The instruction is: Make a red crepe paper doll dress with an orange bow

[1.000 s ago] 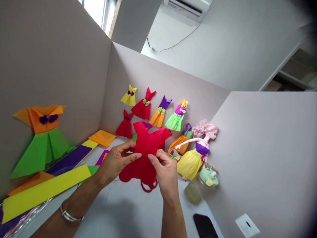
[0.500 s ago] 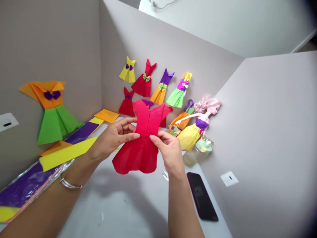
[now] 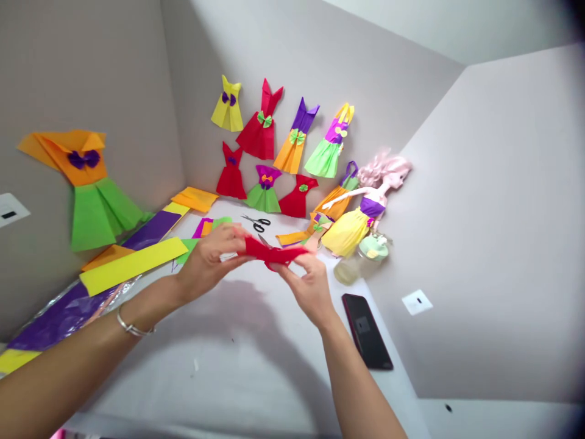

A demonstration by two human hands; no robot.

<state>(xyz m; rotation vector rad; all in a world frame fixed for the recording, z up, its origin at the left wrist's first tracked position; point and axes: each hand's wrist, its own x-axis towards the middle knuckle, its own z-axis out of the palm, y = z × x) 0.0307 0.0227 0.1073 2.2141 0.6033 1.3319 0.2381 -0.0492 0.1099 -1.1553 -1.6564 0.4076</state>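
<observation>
Head view: I pinch the red paper dress [image 3: 274, 252] between my two hands, my left hand [image 3: 212, 259] gripping one end and my right hand [image 3: 311, 283] the other (it is tilted nearly edge-on to me, and blurred). Just beyond it, black-handled scissors [image 3: 258, 223] lie on the white table [image 3: 219, 360]. Paper strips lie left, a black phone [image 3: 368, 332] right, near a lidded jar [image 3: 361, 262] and a pink-haired doll [image 3: 365, 210]. Farther back, small colourful dresses [image 3: 298, 135] line the grey wall.
</observation>
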